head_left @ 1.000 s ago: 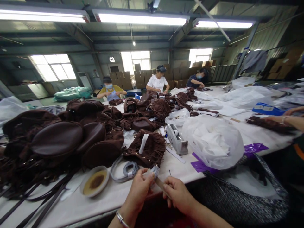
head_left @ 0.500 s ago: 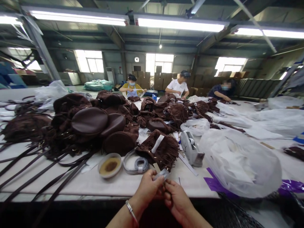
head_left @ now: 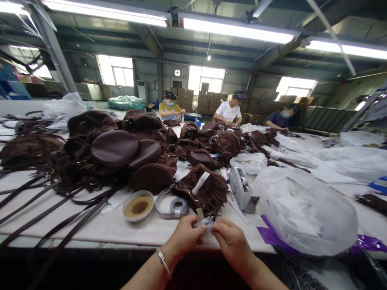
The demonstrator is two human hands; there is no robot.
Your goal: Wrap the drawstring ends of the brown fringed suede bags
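Note:
At the table's near edge my left hand (head_left: 188, 234) is closed on a small clear plastic bag (head_left: 207, 222), whose contents I cannot make out. My right hand (head_left: 231, 241) pinches at the bag's right end, thumb and fingertips pressed together. Just beyond both hands lies a dark brown fringed bag (head_left: 201, 187) with a white strip (head_left: 200, 183) across it. A small beige tag (head_left: 200, 214) shows at its near edge. To the left are a coil of grey cord (head_left: 178, 207) and a round dish (head_left: 138, 206) holding something yellow-brown.
Brown bags (head_left: 115, 147) are heaped at left, their straps (head_left: 80, 225) trailing to the front edge. A tape dispenser (head_left: 243, 191) stands right of the fringed bag. A large translucent plastic bag (head_left: 305, 209) bulges at right beside purple plastic (head_left: 273, 233). Several people work across the table.
My right hand has risen and turned, its fingers now at the right end of the small plastic bag. My left hand keeps its hold. The view has tilted slightly.

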